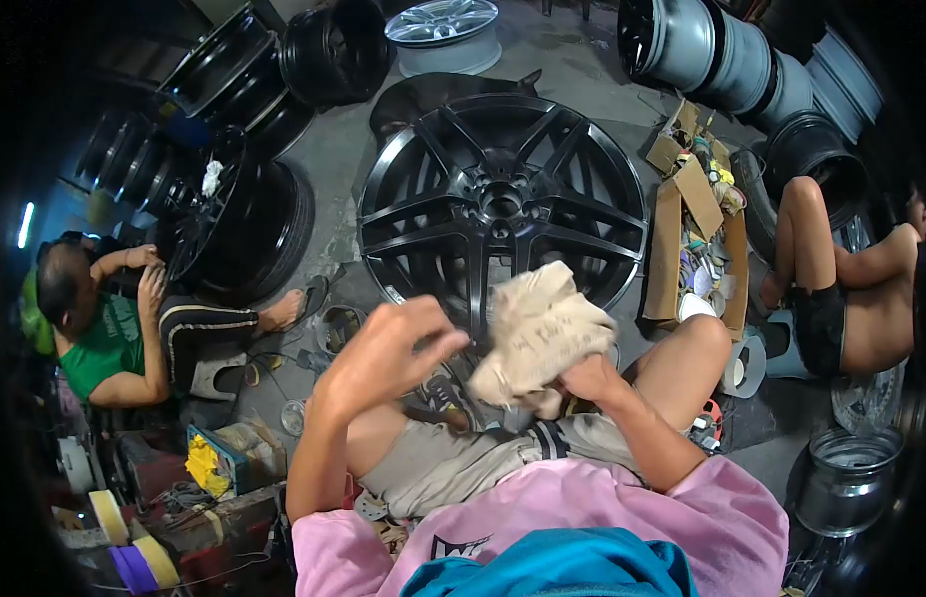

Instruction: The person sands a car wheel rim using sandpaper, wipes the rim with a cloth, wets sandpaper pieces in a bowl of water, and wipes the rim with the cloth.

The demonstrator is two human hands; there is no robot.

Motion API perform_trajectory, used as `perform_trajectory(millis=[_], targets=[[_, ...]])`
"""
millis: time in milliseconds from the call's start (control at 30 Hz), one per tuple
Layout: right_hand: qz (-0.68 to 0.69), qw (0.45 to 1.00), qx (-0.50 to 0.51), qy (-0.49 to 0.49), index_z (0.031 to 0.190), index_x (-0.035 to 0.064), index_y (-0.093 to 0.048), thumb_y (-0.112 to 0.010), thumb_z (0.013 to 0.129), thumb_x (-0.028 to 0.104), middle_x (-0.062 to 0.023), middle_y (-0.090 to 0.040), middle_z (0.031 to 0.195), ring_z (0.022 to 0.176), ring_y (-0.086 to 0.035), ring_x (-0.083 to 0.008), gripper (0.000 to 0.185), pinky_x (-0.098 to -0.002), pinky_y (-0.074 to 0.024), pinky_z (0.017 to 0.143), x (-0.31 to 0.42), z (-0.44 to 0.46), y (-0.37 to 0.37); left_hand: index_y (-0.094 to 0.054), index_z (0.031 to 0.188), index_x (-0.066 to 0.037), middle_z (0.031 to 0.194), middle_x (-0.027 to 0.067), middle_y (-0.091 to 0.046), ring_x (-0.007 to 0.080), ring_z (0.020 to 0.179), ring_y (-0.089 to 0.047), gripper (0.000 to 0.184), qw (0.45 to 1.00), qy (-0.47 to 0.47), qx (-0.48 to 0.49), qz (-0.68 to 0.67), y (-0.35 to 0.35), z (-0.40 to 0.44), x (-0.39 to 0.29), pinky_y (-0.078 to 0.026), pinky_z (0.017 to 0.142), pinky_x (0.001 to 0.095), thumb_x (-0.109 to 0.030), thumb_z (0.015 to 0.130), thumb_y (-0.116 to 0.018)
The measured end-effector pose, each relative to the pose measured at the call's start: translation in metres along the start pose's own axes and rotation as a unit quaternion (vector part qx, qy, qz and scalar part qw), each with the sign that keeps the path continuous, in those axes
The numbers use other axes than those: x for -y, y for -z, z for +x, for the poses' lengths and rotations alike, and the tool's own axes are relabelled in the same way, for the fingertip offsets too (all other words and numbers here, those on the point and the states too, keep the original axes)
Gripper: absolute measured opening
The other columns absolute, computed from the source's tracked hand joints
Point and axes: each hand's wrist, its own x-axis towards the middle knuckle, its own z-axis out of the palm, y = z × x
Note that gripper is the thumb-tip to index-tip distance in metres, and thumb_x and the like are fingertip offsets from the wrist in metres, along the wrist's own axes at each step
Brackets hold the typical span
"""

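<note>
A large black wheel rim (502,202) with paired spokes lies face up in front of my knees. My right hand (589,379) is wrapped round a crumpled beige cloth (545,333), which hangs over the rim's near edge. To the left of the cloth, my left hand (398,343) is raised over my lap, with its fingers curled and the thumb apart, holding nothing. The edges of the cloth look slightly blurred.
Cardboard boxes (666,249) of tools and discs stand right of the rim. A person in green (105,343) sits at the left, and another person (876,289) sits at the right. More rims (443,35) stand behind. A supply box (239,458) is at the lower left.
</note>
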Motion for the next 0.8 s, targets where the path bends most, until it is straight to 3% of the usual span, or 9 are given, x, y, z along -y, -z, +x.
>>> perform_trajectory(millis=[67, 167, 233, 267, 367, 433, 500, 567, 800], targets=[[-0.141, 0.988, -0.047, 0.033, 0.163, 0.0061, -0.029, -0.072, 0.094, 0.016, -0.0185, -0.044, 0.16, 0.145, -0.048, -0.0311, 0.082, -0.0442, -0.0323, 0.126, -0.003, -0.01, 0.012, -0.072, 0.093, 0.005, 0.087, 0.0166, -0.07, 0.0342, 0.081, -0.07, 0.018, 0.999, 0.007, -0.036, 0.023, 0.007, 0.014, 0.018, -0.054, 0.074, 0.0397, -0.013, 0.095, -0.076], [-0.265, 0.954, -0.134, 0.046, 0.162, 0.0047, -0.027, -0.07, 0.091, 0.008, -0.0195, -0.044, 0.157, 0.147, -0.045, -0.0333, 0.083, -0.0445, -0.0282, 0.129, -0.03, 0.01, 0.046, -0.074, 0.098, 0.004, 0.092, 0.0159, -0.071, 0.0318, 0.084, -0.071, 0.022, 0.995, 0.051, -0.081, 0.006, 0.019, 0.043, 0.049, -0.054, 0.076, 0.0395, -0.017, 0.095, -0.077], [-0.4, 0.904, -0.129, 0.075, 0.146, 0.0042, -0.05, -0.069, 0.089, 0.01, -0.0192, -0.05, 0.149, 0.14, -0.048, -0.035, 0.061, -0.0454, -0.0378, 0.121, -0.02, 0.046, 0.079, -0.074, 0.104, 0.004, 0.097, 0.0157, -0.071, 0.0318, 0.088, -0.07, 0.028, 0.989, 0.044, -0.127, 0.058, 0.014, 0.063, 0.081, -0.054, 0.08, 0.0403, -0.022, 0.094, -0.078], [-0.465, 0.87, -0.144, 0.077, 0.137, 0.0044, -0.06, -0.069, 0.088, 0.012, -0.0189, -0.053, 0.144, 0.137, -0.05, -0.0358, 0.05, -0.0456, -0.0428, 0.116, -0.01, 0.067, 0.092, -0.071, 0.119, 0.002, 0.116, 0.0169, -0.069, 0.0341, 0.105, -0.068, 0.043, 0.989, 0.088, -0.108, 0.056, 0.013, 0.071, 0.099, -0.054, 0.092, 0.0421, -0.03, 0.092, -0.081], [-0.635, 0.737, -0.191, 0.129, 0.121, 0.0082, -0.067, -0.066, 0.091, 0.019, -0.0143, -0.063, 0.126, 0.122, -0.059, -0.0336, 0.032, -0.0424, -0.0534, 0.098, 0.013, 0.144, 0.101, -0.065, 0.135, -0.001, 0.134, 0.0155, -0.063, 0.0358, 0.122, -0.061, 0.065, 0.971, 0.057, -0.141, 0.185, -0.009, 0.078, 0.157, -0.051, 0.103, 0.045, -0.039, 0.086, -0.085], [-0.643, 0.731, -0.199, 0.111, 0.118, 0.0072, -0.066, -0.065, 0.09, 0.016, -0.0149, -0.066, 0.121, 0.114, -0.063, -0.0322, 0.029, -0.0425, -0.0547, 0.095, -0.076, 0.232, 0.108, -0.056, 0.147, -0.003, 0.142, 0.0151, -0.056, 0.0365, 0.132, -0.054, 0.088, 0.968, 0.077, -0.121, 0.205, -0.022, 0.081, 0.191, -0.047, 0.111, 0.0493, -0.048, 0.079, -0.089], [-0.558, 0.774, -0.201, 0.222, 0.108, 0.0037, -0.071, -0.062, 0.089, 0.01, -0.0164, -0.068, 0.118, 0.108, -0.066, -0.0325, 0.022, -0.0436, -0.0547, 0.094, -0.053, 0.248, 0.073, -0.051, 0.153, -0.005, 0.141, 0.0162, -0.056, 0.0375, 0.133, -0.053, 0.103, 0.949, 0.06, -0.149, 0.271, -0.029, 0.084, 0.208, -0.044, 0.114, 0.0526, -0.057, 0.073, -0.09], [-0.518, 0.854, -0.057, -0.001, 0.094, 0.0012, -0.073, -0.06, 0.088, 0.007, -0.0191, -0.069, 0.114, 0.11, -0.067, -0.0341, 0.016, -0.046, -0.0541, 0.095, -0.065, 0.235, 0.03, -0.049, 0.154, -0.005, 0.139, 0.0165, -0.057, 0.0379, 0.132, -0.054, 0.112, 0.941, 0.058, -0.156, 0.295, -0.032, 0.088, 0.214, -0.043, 0.114, 0.0534, -0.063, 0.068, -0.09], [-0.407, 0.882, 0.102, 0.216, 0.096, 0.0017, -0.075, -0.064, 0.078, 0.003, -0.0155, -0.069, 0.105, 0.101, -0.068, -0.0364, 0.022, -0.0467, -0.0551, 0.093, -0.034, 0.182, 0.092, -0.051, 0.147, 0.001, 0.125, 0.0171, -0.06, 0.0377, 0.121, -0.058, 0.123, 0.954, 0.07, -0.119, 0.267, -0.018, 0.098, 0.22, -0.044, 0.11, 0.0494, -0.076, 0.058, -0.088]])
